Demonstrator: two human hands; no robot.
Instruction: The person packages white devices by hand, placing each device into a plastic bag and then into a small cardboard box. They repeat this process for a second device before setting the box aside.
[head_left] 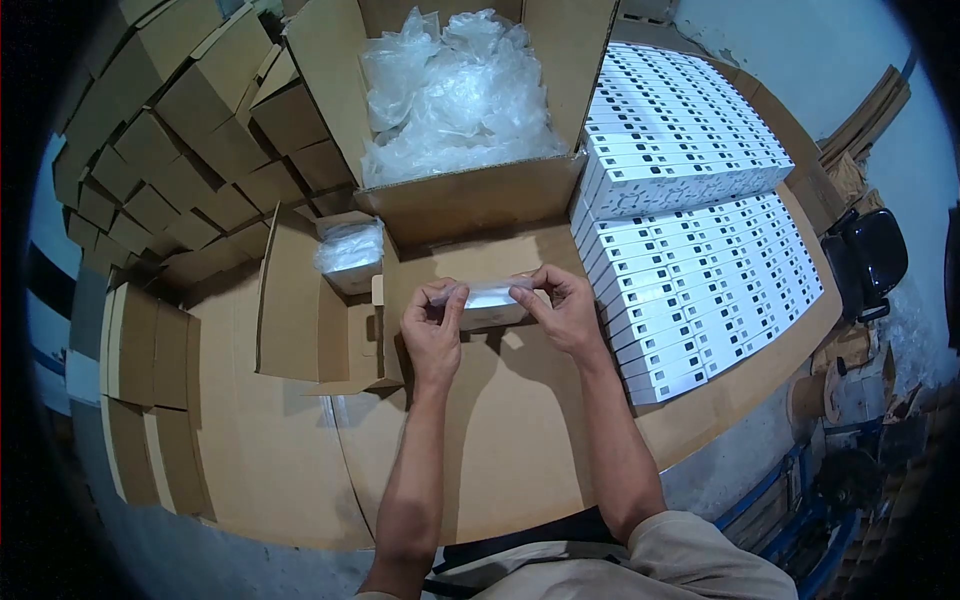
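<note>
Between my two hands is a small white box in a clear plastic bag [492, 306], held above the cardboard-covered table. My left hand [436, 328] pinches its left end with thumb and fingers. At the opposite end, my right hand [562, 310] grips the plastic the same way. Just left of my hands stands an open cardboard carton [290, 310] with its flaps up. Inside its far part sits a plastic-wrapped white box [354, 262]. Beyond my hands, a large carton [470, 205] holds a heap of clear plastic bags [455, 95].
Long rows of white boxes with dark square holes [700, 290] are stacked on the right. Folded brown cartons [160, 150] pile up at the back left, with more cartons [150, 390] along the left edge. A black chair [870, 255] stands beyond the table's right side.
</note>
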